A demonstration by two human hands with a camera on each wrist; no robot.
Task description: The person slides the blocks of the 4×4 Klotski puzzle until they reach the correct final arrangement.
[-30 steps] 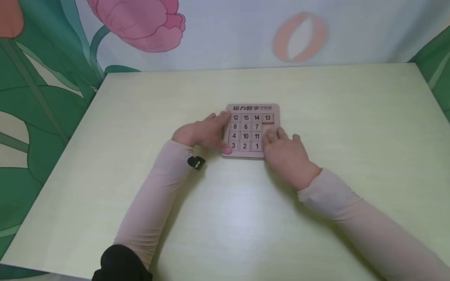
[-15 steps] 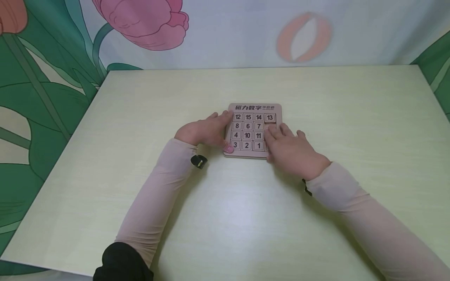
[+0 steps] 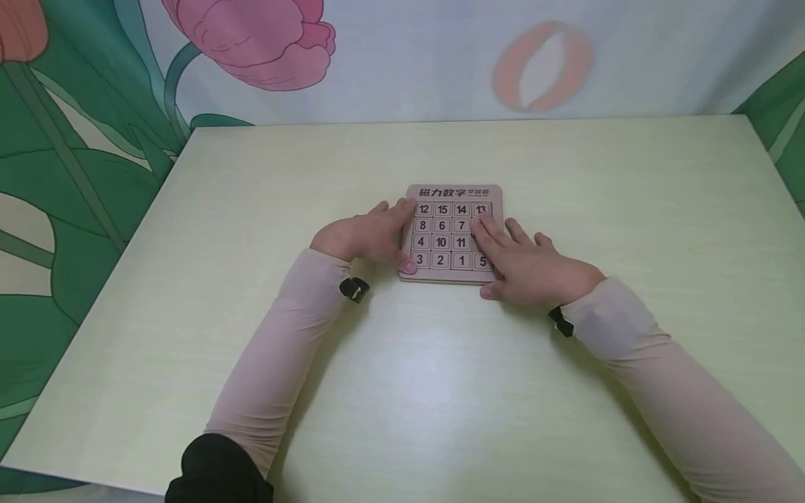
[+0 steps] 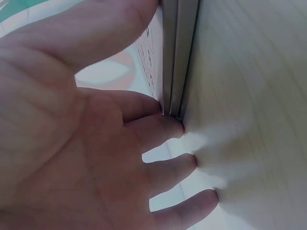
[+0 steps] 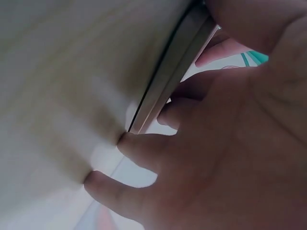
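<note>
A number slide puzzle (image 3: 441,234) lies on the table, its tiles in rows below a printed heading. My left hand (image 3: 372,237) rests along its left edge, the thumb on the near corner and the index fingertip near the 12 tile. In the left wrist view, the other fingers (image 4: 180,167) of that hand reach down to the tabletop. My right hand (image 3: 531,265) lies over the right column with straight fingers, its fingertips touching just below the 13 tile (image 3: 481,208). The 5 tile (image 3: 482,262) shows at the lower right corner. The cells between are covered by my fingers.
The pale table (image 3: 302,175) extends around the puzzle on every side. Behind it hangs a backdrop (image 3: 409,63) printed with a pink flower and green leaves. A small black device (image 3: 355,289) sits at the left wrist, another (image 3: 561,322) at the right.
My right hand has shifted right, its fingertips sliding up the right column to the 13 tile. The 5 tile has come into sight. The left hand stays in place.
</note>
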